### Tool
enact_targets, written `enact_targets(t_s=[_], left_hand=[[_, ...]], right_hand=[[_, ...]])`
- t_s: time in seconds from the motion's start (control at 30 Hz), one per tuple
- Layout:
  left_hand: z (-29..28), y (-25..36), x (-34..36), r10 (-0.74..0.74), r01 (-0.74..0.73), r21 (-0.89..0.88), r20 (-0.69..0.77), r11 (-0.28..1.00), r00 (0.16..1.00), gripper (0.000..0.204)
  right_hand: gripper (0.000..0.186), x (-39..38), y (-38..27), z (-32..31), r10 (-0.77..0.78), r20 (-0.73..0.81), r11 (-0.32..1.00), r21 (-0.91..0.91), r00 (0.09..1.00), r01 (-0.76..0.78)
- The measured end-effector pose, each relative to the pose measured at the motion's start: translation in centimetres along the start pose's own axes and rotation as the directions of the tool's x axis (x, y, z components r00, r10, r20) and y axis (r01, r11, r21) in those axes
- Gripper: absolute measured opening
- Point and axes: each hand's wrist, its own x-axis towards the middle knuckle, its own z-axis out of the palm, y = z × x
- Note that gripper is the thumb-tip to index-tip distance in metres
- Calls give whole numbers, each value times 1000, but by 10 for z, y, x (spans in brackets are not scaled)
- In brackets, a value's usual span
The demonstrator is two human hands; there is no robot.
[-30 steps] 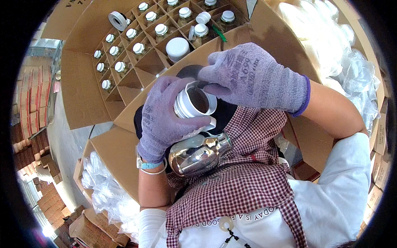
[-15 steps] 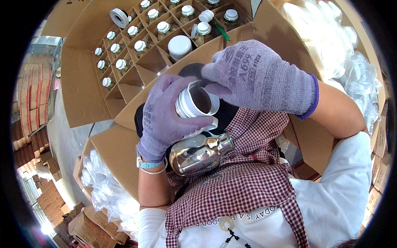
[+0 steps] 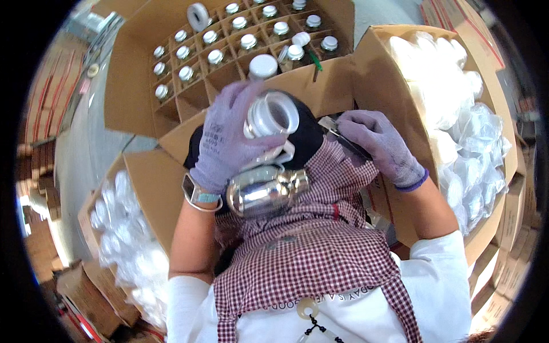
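My left hand [image 3: 229, 128], in a grey-purple knit glove, is wrapped round a white jug-like vessel [image 3: 264, 119]. The vessel's wide round mouth is turned up towards me, and a white handle shows below it. Under this hand a shiny silver flask liner [image 3: 266, 193] lies on its side on my checked apron. Off to the right, my gloved right hand [image 3: 380, 143] has its fingers curled together. Beside those fingers is a thin dark strip-like thing [image 3: 353, 146]; its kind is too small to tell.
Ahead stands a divided carton [image 3: 134, 74] holding several white-capped bottles, a white round lid [image 3: 263, 67], a tape roll [image 3: 198, 17] and a green pen-like thing [image 3: 315, 59]. Cartons of plastic-wrapped pieces stand at right [image 3: 474, 154] and left [image 3: 123, 228].
My right hand has left the vessel's mouth and moved right and down towards my body. My left hand still grips the vessel, and the silver liner stays on my lap. The view has shifted.
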Motion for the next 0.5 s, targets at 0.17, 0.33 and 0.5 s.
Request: enact_targets(t_s=[0.17,0.33,0.5], left_hand=[[-37,56,-35,-48,67,130,-144,989,988,86],[-42,112,-106,-213,179,137,306,974,928,56],[-10,108,-141,-264,165,254,428,953,865,35]], right_hand=[[31,-43,18,21,-32,-29,995,97,999,34],[50,-77,23,47,103,4,906,412,995,-96],[46,-94,28,68,-274,-56,942,185,960,280]])
